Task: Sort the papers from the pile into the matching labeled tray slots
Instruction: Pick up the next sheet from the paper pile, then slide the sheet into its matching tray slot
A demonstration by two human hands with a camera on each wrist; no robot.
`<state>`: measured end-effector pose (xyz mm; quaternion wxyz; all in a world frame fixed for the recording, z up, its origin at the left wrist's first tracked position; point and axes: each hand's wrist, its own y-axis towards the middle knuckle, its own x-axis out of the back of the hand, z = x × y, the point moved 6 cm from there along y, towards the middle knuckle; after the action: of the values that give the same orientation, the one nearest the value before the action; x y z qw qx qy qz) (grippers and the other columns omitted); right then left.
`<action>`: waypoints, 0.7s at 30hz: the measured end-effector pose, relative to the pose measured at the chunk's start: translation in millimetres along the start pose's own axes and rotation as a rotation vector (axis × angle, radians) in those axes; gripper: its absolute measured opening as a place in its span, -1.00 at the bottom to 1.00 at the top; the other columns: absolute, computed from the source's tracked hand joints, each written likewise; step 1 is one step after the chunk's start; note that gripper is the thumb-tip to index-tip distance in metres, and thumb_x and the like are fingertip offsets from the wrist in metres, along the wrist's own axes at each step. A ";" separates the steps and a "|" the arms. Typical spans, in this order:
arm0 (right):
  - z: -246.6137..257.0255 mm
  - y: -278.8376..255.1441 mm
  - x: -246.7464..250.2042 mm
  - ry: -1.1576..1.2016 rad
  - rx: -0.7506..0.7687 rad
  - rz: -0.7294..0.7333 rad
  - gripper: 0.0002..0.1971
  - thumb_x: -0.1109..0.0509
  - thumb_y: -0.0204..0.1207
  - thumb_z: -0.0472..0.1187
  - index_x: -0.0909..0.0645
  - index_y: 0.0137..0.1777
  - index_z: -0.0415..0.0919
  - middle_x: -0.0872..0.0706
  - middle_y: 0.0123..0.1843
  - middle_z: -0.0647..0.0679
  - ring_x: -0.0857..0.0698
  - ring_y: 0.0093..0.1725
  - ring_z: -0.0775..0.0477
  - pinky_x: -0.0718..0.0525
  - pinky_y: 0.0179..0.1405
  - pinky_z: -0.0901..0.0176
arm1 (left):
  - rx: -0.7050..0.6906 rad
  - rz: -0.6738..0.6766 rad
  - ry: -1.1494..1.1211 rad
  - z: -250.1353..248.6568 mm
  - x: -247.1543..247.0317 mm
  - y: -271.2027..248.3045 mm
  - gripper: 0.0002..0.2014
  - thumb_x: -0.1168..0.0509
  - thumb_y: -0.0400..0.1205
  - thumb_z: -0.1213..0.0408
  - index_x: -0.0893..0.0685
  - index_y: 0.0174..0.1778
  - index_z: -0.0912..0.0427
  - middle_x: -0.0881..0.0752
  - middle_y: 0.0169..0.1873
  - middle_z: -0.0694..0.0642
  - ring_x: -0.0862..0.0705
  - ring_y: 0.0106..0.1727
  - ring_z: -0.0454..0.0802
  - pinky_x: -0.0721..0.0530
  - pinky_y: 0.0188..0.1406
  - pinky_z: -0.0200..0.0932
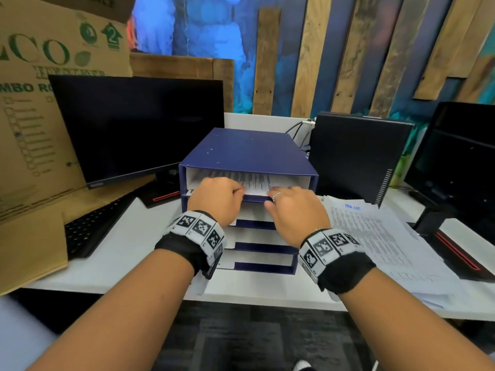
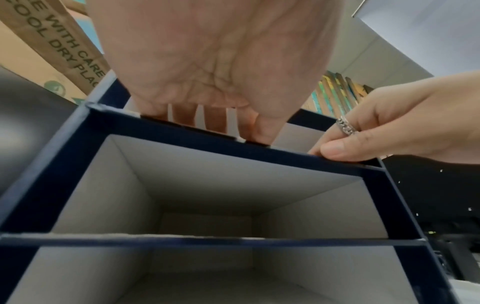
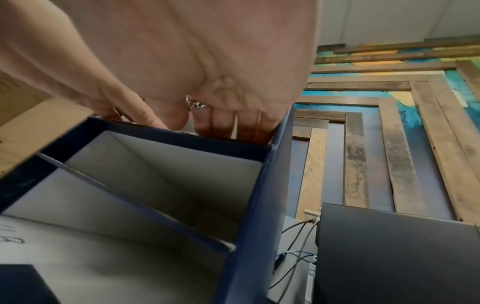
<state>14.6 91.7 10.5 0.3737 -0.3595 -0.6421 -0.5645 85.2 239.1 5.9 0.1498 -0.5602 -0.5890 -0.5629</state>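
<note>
Both of our hands are at the mouth of the top slot of the blue tray stack (image 1: 249, 151), feeding a printed sheet (image 1: 251, 180) into it. Our left hand (image 1: 218, 196) has its fingers curled down over the sheet's near edge, and from below the left wrist view shows those fingers (image 2: 210, 119) reaching into the slot over the front lip. Our right hand (image 1: 292, 210), wearing a ring (image 1: 276, 195), seems to pinch the near right part of the sheet, thumb under the lip; how firm that pinch is we cannot tell.

The sheet lies flat and mostly inside the top slot, its near edge showing at the front. Its long axis seems to run near to far, into the slot, with the lines of print running across.

What could go wrong: if we push unevenly, one corner may catch the slot wall and the sheet buckle or crease. Pushing hard could also slide the light tray stack away across the desk (image 1: 150, 263). The remaining pile of papers (image 1: 375, 236) sits loose just to the right; our right forearm could brush it and scatter sheets
</note>
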 end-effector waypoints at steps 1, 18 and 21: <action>1.3 4.3 -0.7 0.014 0.003 0.019 -0.62 -0.10 0.77 0.03 -0.67 0.28 -0.13 -0.76 0.20 -0.03 -0.67 0.19 -0.17 -0.58 0.18 -0.05 | 0.013 0.014 -0.005 -1.0 2.0 1.1 -0.68 -0.10 0.69 0.08 -0.77 -0.13 0.00 -0.78 -0.25 -0.04 -0.68 -0.06 0.11 -0.75 -0.11 0.07; -198.7 -98.5 -71.5 0.222 -0.656 0.276 -0.65 -0.27 0.66 -0.16 -0.64 0.41 -0.11 -0.71 0.38 -0.12 -0.68 0.33 -0.20 -0.63 0.36 -0.06 | -0.270 0.314 -0.281 -187.6 -101.6 -42.0 -0.72 -0.11 0.65 0.27 -0.71 0.12 0.04 -0.76 0.06 0.06 -0.70 0.06 0.13 -0.71 0.06 0.07; -226.1 -117.6 -86.8 0.120 -0.702 0.439 -0.60 -0.24 0.64 -0.02 -0.58 0.45 -0.04 -0.69 0.40 -0.11 -0.69 0.30 -0.22 -0.65 0.30 -0.05 | -0.224 0.476 -0.302 -204.8 -148.0 -38.0 -0.66 -0.13 0.67 0.25 -0.64 0.33 0.09 -0.72 0.21 0.14 -0.69 0.19 0.16 -0.68 0.21 0.07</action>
<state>-32.4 -148.6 -101.3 0.3767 -0.5598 -0.2959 -0.6761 9.2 6.1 -66.5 0.1254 -0.7730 -0.3908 -0.4837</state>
